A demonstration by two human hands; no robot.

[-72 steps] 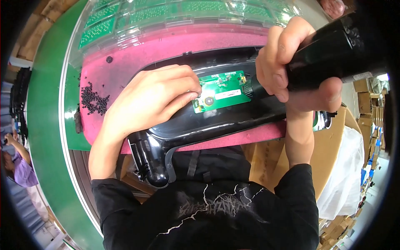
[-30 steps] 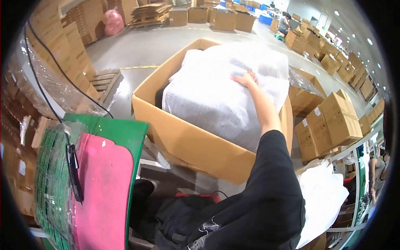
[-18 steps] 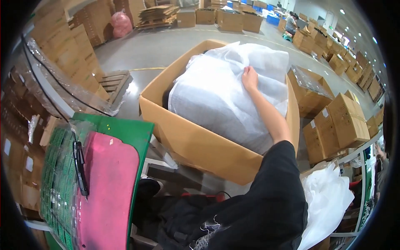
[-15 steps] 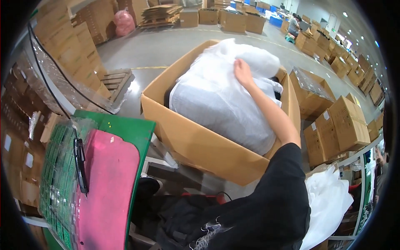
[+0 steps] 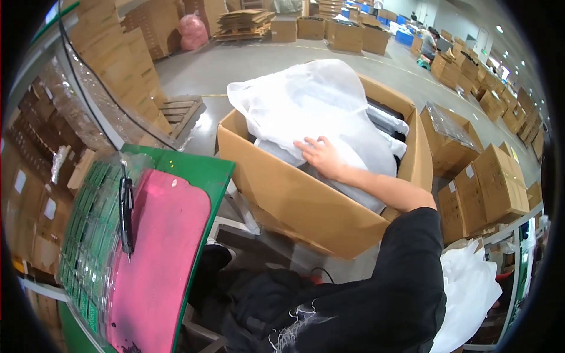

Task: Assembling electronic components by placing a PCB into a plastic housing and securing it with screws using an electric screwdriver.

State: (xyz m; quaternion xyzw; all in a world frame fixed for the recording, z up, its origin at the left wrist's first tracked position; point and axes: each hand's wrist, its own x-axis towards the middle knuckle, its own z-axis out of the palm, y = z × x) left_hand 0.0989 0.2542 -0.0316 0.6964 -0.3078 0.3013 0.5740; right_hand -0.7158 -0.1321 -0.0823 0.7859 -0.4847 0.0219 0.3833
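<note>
My right hand [image 5: 322, 157] lies on a translucent white plastic bag [image 5: 300, 97], its fingers spread apart near the bag's lower edge. The bag puffs up over the near left part of an open cardboard box [image 5: 294, 203] and reaches past its left rim. Beneath it sit more items wrapped in the same white film, their contents hidden. Along the box's right side, wrapped dark items [image 5: 388, 120] show at the edge. My right forearm crosses the box's right wall. My left hand is out of the picture.
A green bench [image 5: 206, 167] with a pink mat [image 5: 162, 247], a black electric screwdriver [image 5: 126, 215] and green circuit boards [image 5: 88, 235] stands at left. Closed cartons [image 5: 485, 182] and a heap of white plastic bags [image 5: 468, 288] flank the right. A wooden pallet [image 5: 179, 112] lies behind.
My right hand has moved down and left, from the box's far part toward its near wall. The white bag has spread leftward over the rim. The view has shifted slightly.
</note>
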